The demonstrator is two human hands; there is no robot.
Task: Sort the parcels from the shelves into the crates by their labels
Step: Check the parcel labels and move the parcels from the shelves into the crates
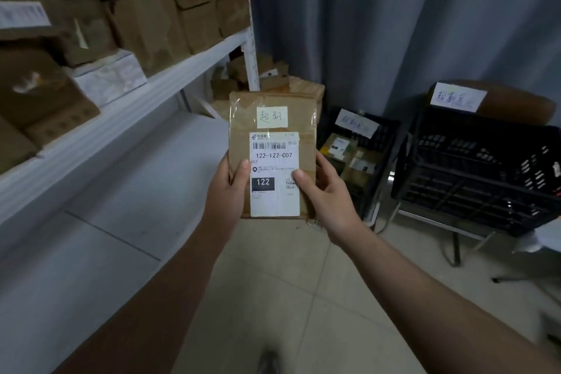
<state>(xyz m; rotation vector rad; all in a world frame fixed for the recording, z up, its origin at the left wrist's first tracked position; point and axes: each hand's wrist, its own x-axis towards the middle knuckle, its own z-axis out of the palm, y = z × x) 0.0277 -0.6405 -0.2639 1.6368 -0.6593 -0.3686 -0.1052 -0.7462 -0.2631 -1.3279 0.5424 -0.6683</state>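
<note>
Both forearms reach in from the bottom of the frame over the tiled floor (288, 297). Left hand (230, 188) and right hand (324, 191) each grip a lower side edge of one flat brown parcel (273, 130), thumbs on its front – it is held upright at frame centre, off any surface. White shipping label (274, 174) reads 122-122-C07, with a handwritten yellow note (272, 117) above it. Right of frame: a black crate (473, 173) on a metal stand, paper tag on its rim. Centre right, further back: a second black crate (384, 136), also tagged, parcels inside. Left: white shelf (121, 118) packed with cardboard boxes (145, 27), blurred. More boxes are piled behind the parcel – grey curtain (394, 24) at the back.
</note>
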